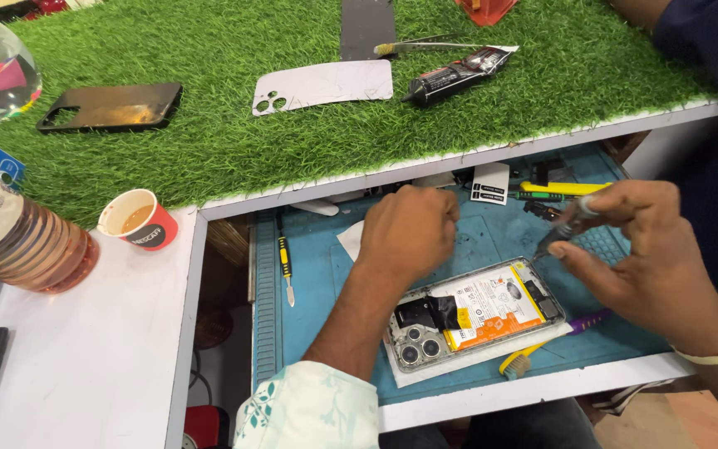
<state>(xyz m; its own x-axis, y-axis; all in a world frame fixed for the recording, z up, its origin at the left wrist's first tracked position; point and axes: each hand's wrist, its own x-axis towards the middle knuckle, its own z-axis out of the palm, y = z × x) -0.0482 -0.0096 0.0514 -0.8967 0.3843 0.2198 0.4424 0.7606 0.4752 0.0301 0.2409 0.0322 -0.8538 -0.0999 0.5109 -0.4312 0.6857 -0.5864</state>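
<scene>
- Opened phone (475,314) lies with its back off on the blue mat (309,274) in the near tray, and you can see its white and orange battery and the round camera lenses at its near left end
- A toothbrush (552,339) with a purple handle and yellow bristles lies just beside the phone, on its near right side
- The right hand (641,258) is just right of the phone, and its fingers are pinched shut around a small screwdriver (565,229); the tip points down at the phone's far right corner
- The left hand (409,229) is curled into a loose fist on the mat just past the phone; I cannot tell if it holds anything
- A thin tool with a yellow and black handle (286,266) lies on the left side of the mat, well apart from the phone
- A small red paper cup (139,220) with brown drink stands on the white table to the left, near a big bottle (22,241) of brown liquid
- Farther off, on the green grass mat (209,141), lie a black phone case (111,106), a white back cover (326,86) with camera holes, and a black glue tube (454,76)
</scene>
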